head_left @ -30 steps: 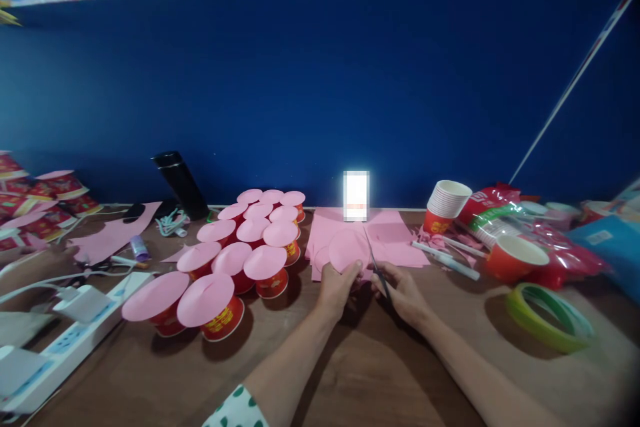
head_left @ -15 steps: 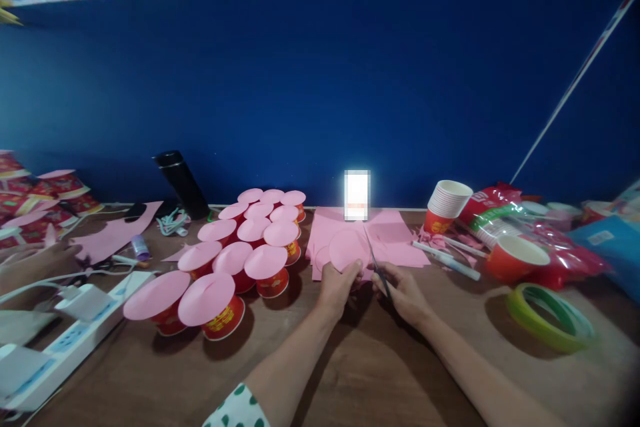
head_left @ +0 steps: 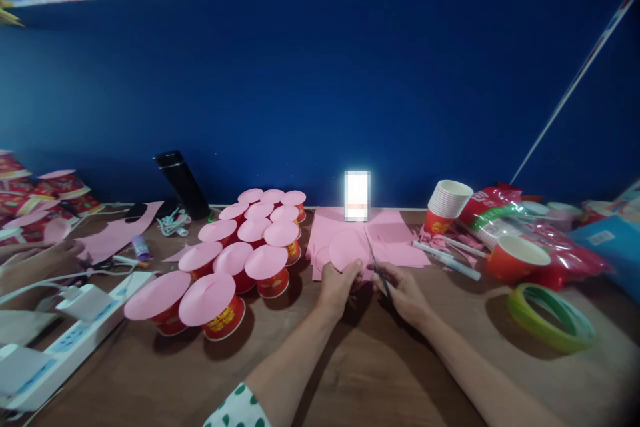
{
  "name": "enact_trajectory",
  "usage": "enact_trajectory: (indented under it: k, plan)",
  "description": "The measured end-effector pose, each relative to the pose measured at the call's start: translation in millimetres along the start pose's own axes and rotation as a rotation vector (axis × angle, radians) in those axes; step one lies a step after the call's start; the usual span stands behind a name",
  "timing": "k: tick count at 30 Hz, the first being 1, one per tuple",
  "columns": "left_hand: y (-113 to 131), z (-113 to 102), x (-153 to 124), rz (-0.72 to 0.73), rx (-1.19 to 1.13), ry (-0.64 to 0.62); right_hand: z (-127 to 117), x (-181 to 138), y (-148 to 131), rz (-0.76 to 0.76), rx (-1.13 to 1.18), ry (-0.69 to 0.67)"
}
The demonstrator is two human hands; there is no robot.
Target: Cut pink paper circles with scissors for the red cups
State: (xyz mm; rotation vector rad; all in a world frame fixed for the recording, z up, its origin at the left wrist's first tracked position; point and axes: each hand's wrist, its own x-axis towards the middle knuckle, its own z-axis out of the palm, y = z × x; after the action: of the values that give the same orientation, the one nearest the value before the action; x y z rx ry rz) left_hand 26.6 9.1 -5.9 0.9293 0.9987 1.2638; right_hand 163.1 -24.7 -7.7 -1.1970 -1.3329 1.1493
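My left hand (head_left: 341, 285) pinches the near edge of a round piece of pink paper (head_left: 349, 248). Closed around the handles of a pair of scissors (head_left: 374, 255), my right hand (head_left: 399, 288) is just to the right of it. The blades point away from me along the right side of the round piece. Behind both hands lie pink paper sheets (head_left: 393, 230) on the table. To the left stand several red paper cups (head_left: 274, 284), upside down, topped with pink paper discs (head_left: 207, 298).
On the right are stacked paper cups (head_left: 449, 203), an orange-red cup (head_left: 517, 259), pens (head_left: 447, 261) and green tape rolls (head_left: 550, 317). A power strip (head_left: 75, 340), a black flask (head_left: 181, 183) and another person's hand (head_left: 37, 267) are on the left. A blue partition (head_left: 320, 80) rises behind.
My hands, the scissors and the round pink paper hold almost the same position. At the far left, the other person's hand and the pink paper near it have shifted slightly.
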Motion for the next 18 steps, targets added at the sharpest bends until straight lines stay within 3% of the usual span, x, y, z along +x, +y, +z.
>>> enact_trajectory:
  k: [8, 18]
  plan:
    - [4.1, -0.2, -0.4, -0.011, 0.017, 0.048, -0.8, 1.7, 5.6, -0.036, -0.029, 0.017]
    - [-3.6, -2.7, 1.1, 0.003, 0.025, 0.012, 1.0, 0.2, -0.1, -0.021, 0.009, 0.000]
